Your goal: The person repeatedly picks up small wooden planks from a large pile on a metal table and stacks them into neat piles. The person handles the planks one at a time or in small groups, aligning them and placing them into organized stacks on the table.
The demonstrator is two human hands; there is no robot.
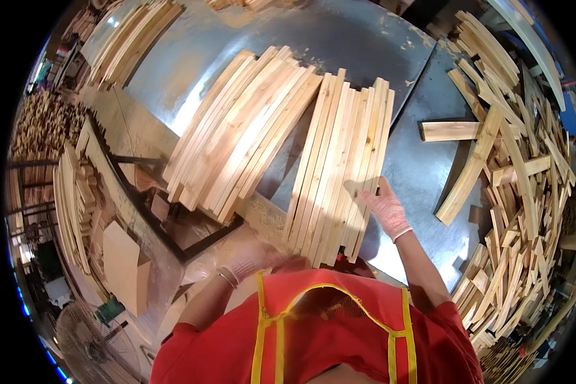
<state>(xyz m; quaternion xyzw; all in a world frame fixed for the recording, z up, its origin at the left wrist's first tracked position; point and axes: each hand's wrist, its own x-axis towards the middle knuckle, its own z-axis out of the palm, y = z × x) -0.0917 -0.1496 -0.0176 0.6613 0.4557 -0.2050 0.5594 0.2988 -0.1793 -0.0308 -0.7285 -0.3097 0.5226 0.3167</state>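
Red garment [333, 323]; pale, knotty wood strips [337, 169]; R hand [388, 210] fingers apart; L hand [249, 257] blurred, can't tell grip.

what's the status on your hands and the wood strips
Right hand at right side of strip stack; left hand blurred, by its near end. Second stack alongside, left. Loose wood pieces heaped to the right.

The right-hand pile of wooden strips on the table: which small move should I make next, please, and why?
Perhaps nudge the near ends of the pile level with the left hand: the strips end unevenly there, and that hand, though blurred, is close by. The right hand is at the pile's right edge, so it could probably steady that side.
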